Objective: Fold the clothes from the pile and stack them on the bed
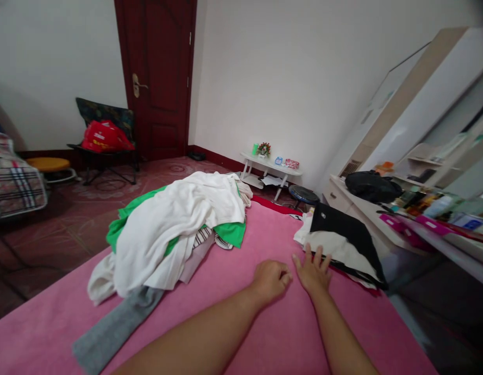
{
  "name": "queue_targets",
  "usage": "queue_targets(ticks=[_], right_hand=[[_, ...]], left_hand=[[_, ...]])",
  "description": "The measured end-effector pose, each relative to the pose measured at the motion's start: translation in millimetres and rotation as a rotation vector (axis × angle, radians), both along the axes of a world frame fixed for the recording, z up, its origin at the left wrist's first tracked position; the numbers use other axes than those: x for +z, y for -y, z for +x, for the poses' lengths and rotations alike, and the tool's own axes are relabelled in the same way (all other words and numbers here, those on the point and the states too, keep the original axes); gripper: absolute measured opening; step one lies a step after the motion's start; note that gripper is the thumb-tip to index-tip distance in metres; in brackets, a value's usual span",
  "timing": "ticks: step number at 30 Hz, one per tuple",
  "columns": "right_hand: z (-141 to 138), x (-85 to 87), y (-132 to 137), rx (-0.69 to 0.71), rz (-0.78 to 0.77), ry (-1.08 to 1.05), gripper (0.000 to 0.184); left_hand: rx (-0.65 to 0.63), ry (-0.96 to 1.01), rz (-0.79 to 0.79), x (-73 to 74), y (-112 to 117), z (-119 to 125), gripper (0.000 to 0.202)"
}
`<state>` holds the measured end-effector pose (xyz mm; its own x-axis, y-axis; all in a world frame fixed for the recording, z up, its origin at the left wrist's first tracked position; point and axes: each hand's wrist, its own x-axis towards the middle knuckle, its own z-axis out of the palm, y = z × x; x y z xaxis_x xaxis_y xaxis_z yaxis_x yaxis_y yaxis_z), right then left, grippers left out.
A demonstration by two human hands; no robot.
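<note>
Both my arms reach forward over a pink bed cover (241,307). My left hand (270,278) rests on the cover as a closed fist, and nothing shows in it. My right hand (313,271) lies flat beside it with fingers spread, fingertips at the edge of a stack of folded clothes (345,245), black on top of white. To the left lies a loose pile of clothes (174,229), white and green, with a grey garment (116,325) trailing toward me.
A dresser (382,213) with a black bag (372,186) and several bottles stands to the right. A small white table (270,166) stands by the far wall. A chair with a red bag (104,136) stands beside a dark red door (159,78).
</note>
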<state>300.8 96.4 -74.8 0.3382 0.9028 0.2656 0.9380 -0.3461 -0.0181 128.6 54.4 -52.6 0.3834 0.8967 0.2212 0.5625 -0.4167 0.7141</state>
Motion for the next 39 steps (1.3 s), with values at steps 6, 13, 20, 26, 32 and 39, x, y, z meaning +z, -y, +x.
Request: queue_targets(ticks=[6, 13, 20, 26, 32, 39], right_hand=[[-27.8, 5.0, 29.1, 0.069, -0.178, -0.005, 0.066], [-25.3, 6.1, 43.7, 0.123, -0.155, -0.058, 0.066], [-21.9, 5.9, 43.1, 0.133, -0.133, -0.092, 0.063], [-19.2, 4.4, 43.0, 0.153, -0.108, -0.122, 0.061], [-16.3, 4.3, 44.8, 0.189, -0.059, -0.158, 0.058], [-11.0, 4.6, 40.9, 0.234, 0.111, -0.383, 0.053]], left_hand=[[-0.073, 0.043, 0.037, 0.5, 23.1, -4.1, 0.019], [-0.338, -0.103, 0.076, 34.7, 25.4, -79.7, 0.027], [0.484, -0.578, 0.476, 110.4, -39.0, -237.3, 0.050], [0.735, -0.517, 0.251, 100.5, -57.5, -304.6, 0.041], [0.692, -0.603, 0.343, 105.9, -52.9, -287.8, 0.022], [0.360, -0.429, 0.384, 145.3, 9.1, -182.6, 0.022]])
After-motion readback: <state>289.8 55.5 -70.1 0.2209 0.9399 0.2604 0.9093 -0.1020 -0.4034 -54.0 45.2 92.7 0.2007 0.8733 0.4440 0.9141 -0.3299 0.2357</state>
